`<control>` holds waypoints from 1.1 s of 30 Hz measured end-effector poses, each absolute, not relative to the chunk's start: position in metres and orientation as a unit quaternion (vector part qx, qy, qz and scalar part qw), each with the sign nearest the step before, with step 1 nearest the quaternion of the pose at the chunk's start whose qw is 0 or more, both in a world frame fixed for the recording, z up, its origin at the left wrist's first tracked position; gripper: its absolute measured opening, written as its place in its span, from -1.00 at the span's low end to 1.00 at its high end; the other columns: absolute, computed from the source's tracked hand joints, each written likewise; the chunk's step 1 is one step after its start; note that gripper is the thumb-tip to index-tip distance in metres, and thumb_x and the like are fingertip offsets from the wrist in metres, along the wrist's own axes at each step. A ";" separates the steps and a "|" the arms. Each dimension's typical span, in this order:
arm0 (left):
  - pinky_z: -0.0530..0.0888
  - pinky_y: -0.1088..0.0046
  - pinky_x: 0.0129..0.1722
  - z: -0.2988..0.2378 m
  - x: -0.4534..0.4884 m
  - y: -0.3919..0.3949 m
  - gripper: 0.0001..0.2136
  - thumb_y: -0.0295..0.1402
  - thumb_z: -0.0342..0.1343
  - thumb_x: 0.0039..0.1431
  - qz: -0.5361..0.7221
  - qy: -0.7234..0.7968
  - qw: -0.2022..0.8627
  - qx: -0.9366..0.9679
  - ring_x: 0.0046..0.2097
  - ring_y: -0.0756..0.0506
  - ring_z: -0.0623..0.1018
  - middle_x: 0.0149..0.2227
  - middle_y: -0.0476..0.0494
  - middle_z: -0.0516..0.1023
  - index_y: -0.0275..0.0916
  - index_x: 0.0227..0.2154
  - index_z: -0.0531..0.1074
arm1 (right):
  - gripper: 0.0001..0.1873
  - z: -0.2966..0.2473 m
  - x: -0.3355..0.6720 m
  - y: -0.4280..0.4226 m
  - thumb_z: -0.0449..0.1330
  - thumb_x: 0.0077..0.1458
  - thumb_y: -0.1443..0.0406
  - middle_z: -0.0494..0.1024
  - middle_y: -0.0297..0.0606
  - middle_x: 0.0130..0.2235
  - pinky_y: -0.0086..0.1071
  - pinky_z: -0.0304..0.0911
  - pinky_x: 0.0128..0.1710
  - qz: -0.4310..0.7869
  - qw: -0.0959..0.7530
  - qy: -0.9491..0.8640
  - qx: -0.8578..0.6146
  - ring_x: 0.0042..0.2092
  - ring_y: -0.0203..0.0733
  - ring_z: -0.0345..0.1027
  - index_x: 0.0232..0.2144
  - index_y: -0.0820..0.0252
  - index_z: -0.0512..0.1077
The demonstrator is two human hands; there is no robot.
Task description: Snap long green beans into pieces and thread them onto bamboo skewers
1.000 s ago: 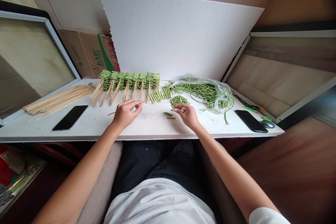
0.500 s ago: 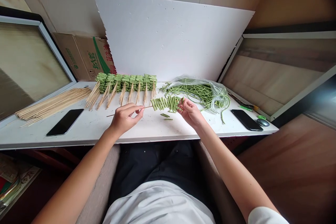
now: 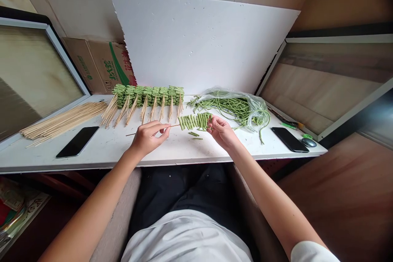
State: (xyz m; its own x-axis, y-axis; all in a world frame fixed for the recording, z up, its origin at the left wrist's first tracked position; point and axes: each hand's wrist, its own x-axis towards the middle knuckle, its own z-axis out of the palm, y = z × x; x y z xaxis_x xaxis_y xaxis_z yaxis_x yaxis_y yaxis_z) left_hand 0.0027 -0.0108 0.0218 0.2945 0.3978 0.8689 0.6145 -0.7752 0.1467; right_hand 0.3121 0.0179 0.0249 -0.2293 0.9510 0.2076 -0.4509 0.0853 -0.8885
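While we thread beans point(image 3: 195, 121) onto the skewer point(image 3: 174, 125), our left hand point(image 3: 147, 139) pinches it behind them, our right hand point(image 3: 222, 133) clenches their far end; another piece looks next

The person wore a loose white short-sleeved T-shirt point(image 3: 186, 239), its rounded white sleeve point(image 3: 311, 253) showing far behind the right hand point(image 3: 222, 132), and dark, almost black trousers point(image 3: 181, 190) nearer the hands than the shirt. Long, slim, bare forearms point(image 3: 92, 217) ran back from the left hand point(image 3: 147, 139) and the right hand, with nothing worn on either wrist.
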 end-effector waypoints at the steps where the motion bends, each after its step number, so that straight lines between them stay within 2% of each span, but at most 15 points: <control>1: 0.41 0.48 -0.40 0.022 0.003 -0.011 -0.87 -0.42 0.23 0.32 -0.501 -0.318 0.108 -0.798 -0.48 0.03 0.41 -0.43 -0.02 0.57 -0.20 -0.14 0.66 | -0.53 0.025 0.312 0.018 0.59 -0.11 0.02 0.31 -0.39 -0.33 -0.40 0.23 -0.32 0.619 0.561 -0.479 -0.268 -0.32 -0.30 0.15 -0.46 0.09 0.41; 8: 0.46 0.46 -0.38 0.022 0.002 -0.010 -0.86 -0.42 0.22 0.33 -0.495 -0.324 0.111 -0.799 -0.44 0.00 0.50 -0.45 -0.02 0.56 -0.19 -0.15 0.67 | -0.48 0.028 0.310 0.015 0.56 -0.14 -0.07 0.32 -0.36 -0.37 -0.35 0.22 -0.33 0.578 0.561 -0.509 -0.302 -0.32 -0.25 0.15 -0.48 0.07 0.41; 17: 0.49 0.44 -0.35 0.027 0.003 -0.014 -0.87 -0.47 0.22 0.31 -0.489 -0.318 0.129 -0.802 -0.42 -0.02 0.55 -0.40 -0.07 0.63 -0.23 -0.17 0.66 | -0.62 0.022 0.308 0.018 0.57 -0.11 0.01 0.46 -0.35 -0.38 -0.28 0.23 -0.29 0.532 0.620 -0.481 -0.318 -0.36 -0.28 0.19 -0.45 0.10 0.57; 26: 0.53 0.42 -0.32 0.025 0.005 -0.015 -0.87 -0.49 0.21 0.32 -0.485 -0.312 0.145 -0.804 -0.37 -0.04 0.60 -0.35 -0.12 0.68 -0.24 -0.18 0.66 | -0.62 0.021 0.304 0.016 0.56 -0.09 -0.01 0.42 -0.37 -0.43 -0.27 0.24 -0.27 0.514 0.627 -0.482 -0.333 -0.38 -0.28 0.19 -0.45 0.09 0.57; 33: 0.53 0.43 -0.33 0.024 0.005 -0.014 -0.86 -0.48 0.22 0.32 -0.490 -0.315 0.140 -0.801 -0.38 -0.03 0.59 -0.36 -0.09 0.67 -0.22 -0.15 0.65 | -0.64 0.022 0.305 0.017 0.54 -0.07 -0.02 0.51 -0.32 -0.35 -0.25 0.24 -0.27 0.483 0.634 -0.492 -0.351 -0.34 -0.23 0.24 -0.37 0.06 0.63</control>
State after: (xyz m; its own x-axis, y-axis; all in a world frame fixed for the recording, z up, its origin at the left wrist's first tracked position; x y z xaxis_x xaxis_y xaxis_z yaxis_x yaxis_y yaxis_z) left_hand 0.0046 -0.0138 0.0241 0.3221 0.3677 0.8724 0.6420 -0.7621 0.0843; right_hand 0.3053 0.0166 0.0224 0.0499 0.9574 0.2845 -0.2671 0.2872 -0.9199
